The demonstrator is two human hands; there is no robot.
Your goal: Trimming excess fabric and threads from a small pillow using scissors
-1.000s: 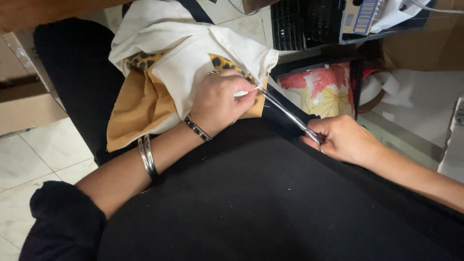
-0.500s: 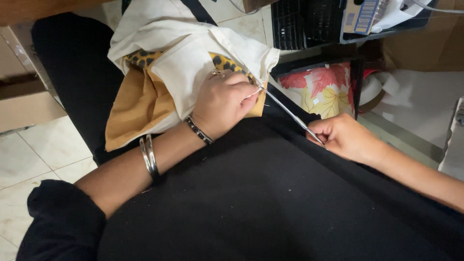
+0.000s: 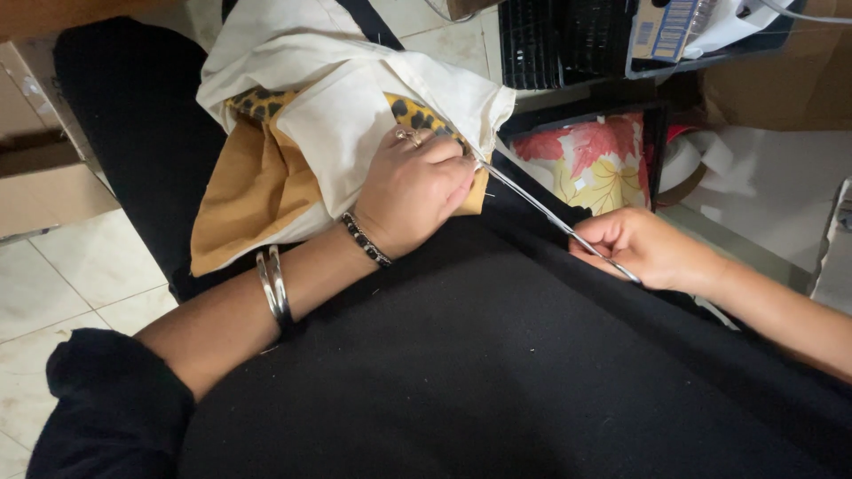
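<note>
The left hand (image 3: pixel 413 191) lies curled over the cream cloth (image 3: pixel 346 133), so its fingertips and whatever they pinch are covered. The far tip of the thin metal tool (image 3: pixel 541 208) vanishes under that hand's knuckles; I cannot tell whether it is scissors or a single blade. Its near end is buried in the right hand (image 3: pixel 648 248), whose palm and grip are turned away from view. Behind the left hand, the spotted fabric (image 3: pixel 417 113) shows only as slivers under the cream folds. Beyond the right hand, the floral piece (image 3: pixel 595 164) is half hidden by a dark frame. The right forearm runs off the picture's edge.
</note>
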